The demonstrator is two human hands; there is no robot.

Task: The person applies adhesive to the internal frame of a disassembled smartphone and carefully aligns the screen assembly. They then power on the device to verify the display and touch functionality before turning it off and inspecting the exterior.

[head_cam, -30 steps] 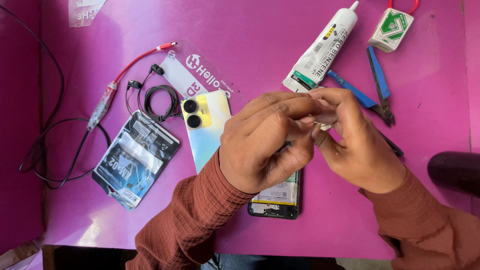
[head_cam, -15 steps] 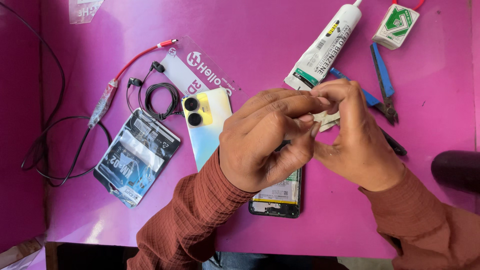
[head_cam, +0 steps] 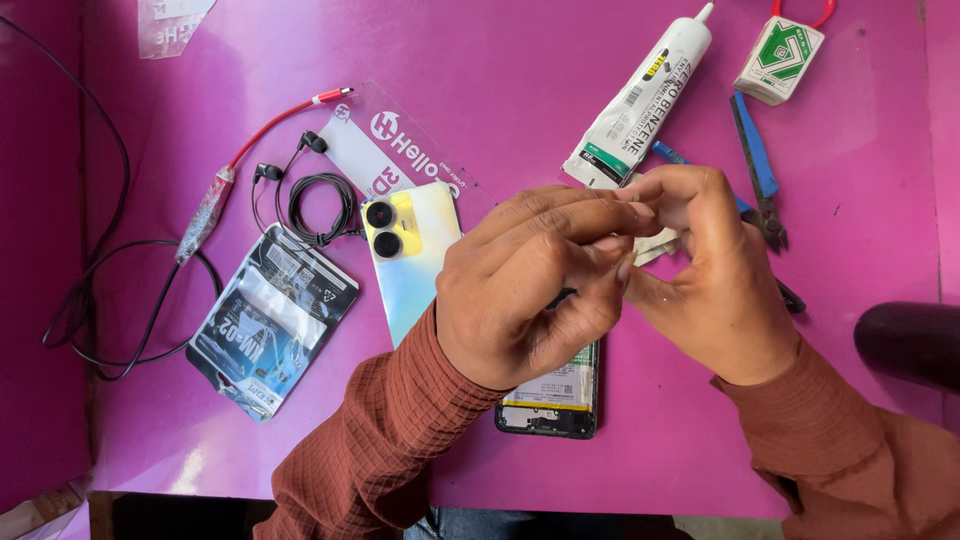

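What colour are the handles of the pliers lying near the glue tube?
Blue, on the pliers, seen in the head view.

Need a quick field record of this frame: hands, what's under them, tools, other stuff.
left hand: raised over the open phone, fingertips meeting the right hand's
right hand: pinching a small pale piece, too hidden to identify
open phone: flat on the pink table, insides up
back cover: beside it, camera rings up
glue tube: above the hands
blue-handled pliers: right of the tube
earphones: coiled, left
dark pouch: lower left
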